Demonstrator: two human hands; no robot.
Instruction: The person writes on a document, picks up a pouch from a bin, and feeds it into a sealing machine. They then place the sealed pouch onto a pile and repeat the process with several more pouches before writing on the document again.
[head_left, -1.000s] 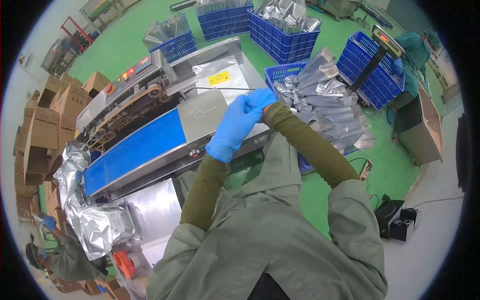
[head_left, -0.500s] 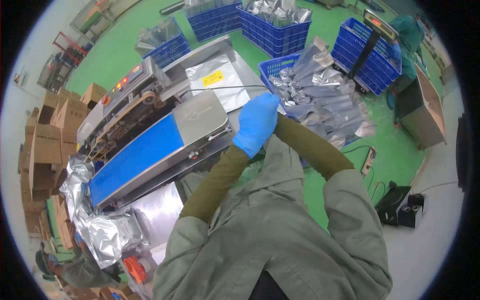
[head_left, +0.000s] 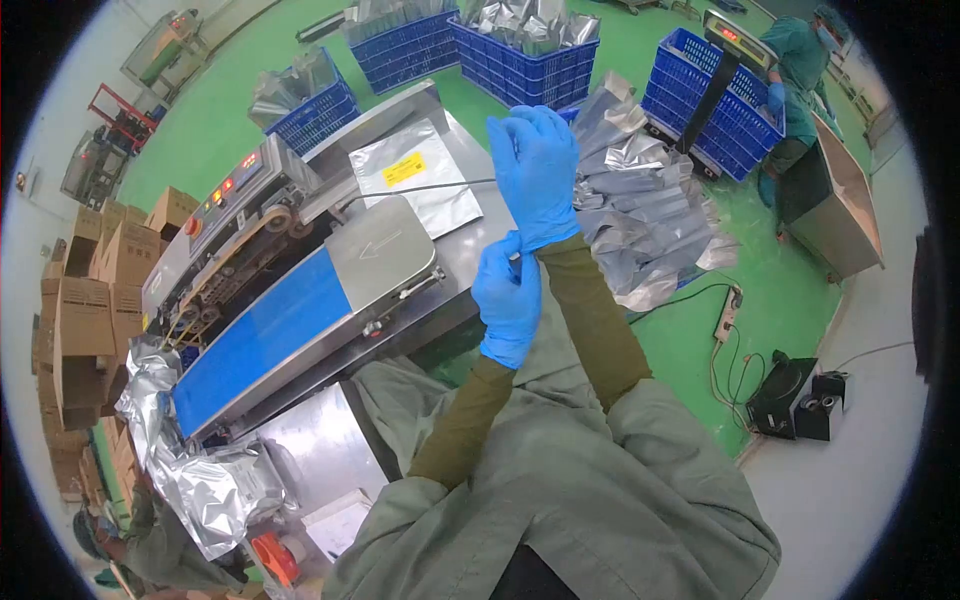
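Note:
Both of my hands wear blue gloves. My left hand [head_left: 507, 300] is closed in a pinch on the glove cuff [head_left: 552, 245] at my right wrist. My right hand [head_left: 540, 175] is raised above it, holding nothing, its thumb apart from the loosely bent fingers. Left of my hands stands a sealing machine with a blue conveyor belt [head_left: 265, 330] and a steel end plate [head_left: 380, 243]. Beyond that plate lies a flat silver pouch [head_left: 440, 190] with a yellow label [head_left: 404, 168]. A dark cable crosses the pouch toward my right hand.
Silver pouches [head_left: 650, 205] are heaped at right. Blue crates [head_left: 525, 65] of pouches stand behind. A co-worker [head_left: 800, 65] is beside a scale [head_left: 740, 40] and blue crate. Foil packs [head_left: 225, 490] lie near the belt's near end; another person [head_left: 170, 540] is at lower left. Cartons [head_left: 85, 330] line the left.
My hands, overlapped earlier, have come apart. My right hand has risen, while my left hand has dropped to the right glove's cuff. The view has shifted slightly.

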